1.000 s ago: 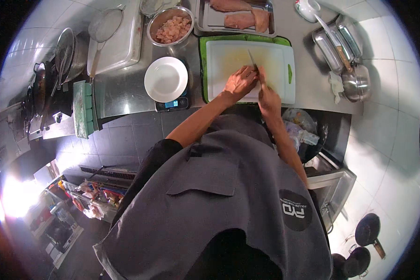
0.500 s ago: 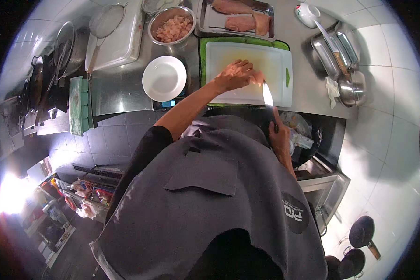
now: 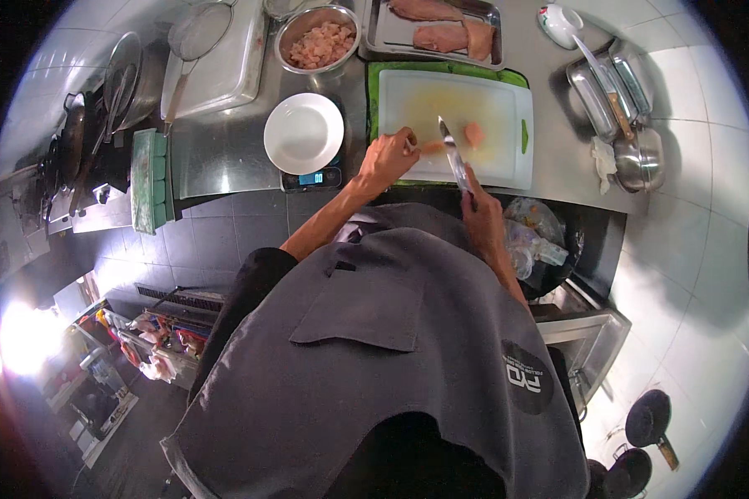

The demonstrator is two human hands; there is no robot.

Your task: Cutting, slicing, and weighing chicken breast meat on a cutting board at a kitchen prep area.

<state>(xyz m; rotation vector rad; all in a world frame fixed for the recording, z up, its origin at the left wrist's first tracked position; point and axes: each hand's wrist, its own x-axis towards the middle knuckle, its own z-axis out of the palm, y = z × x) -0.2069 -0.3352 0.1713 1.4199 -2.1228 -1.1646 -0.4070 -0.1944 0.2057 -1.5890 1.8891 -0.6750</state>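
Note:
A white cutting board [image 3: 499,108] on a green mat lies on the steel counter. My left hand [image 3: 387,158] rests at its near left edge, fingers pinching a thin strip of raw chicken [image 3: 431,147]. My right hand [image 3: 481,208] grips a knife [image 3: 451,154] whose blade points up across the board. A small pink piece of chicken [image 3: 474,133] lies just right of the blade.
A white plate [image 3: 303,133] sits on a digital scale [image 3: 312,177]. Behind it stand a steel bowl of diced chicken [image 3: 318,41] and a steel tray of chicken fillets [image 3: 433,29]. Steel containers [image 3: 607,83] and a pot [image 3: 638,162] stand right. A bin with plastic bags [image 3: 533,237] is below the counter.
My left hand slid from the middle of the board to its near left edge. The knife came back onto the board from beyond its near edge.

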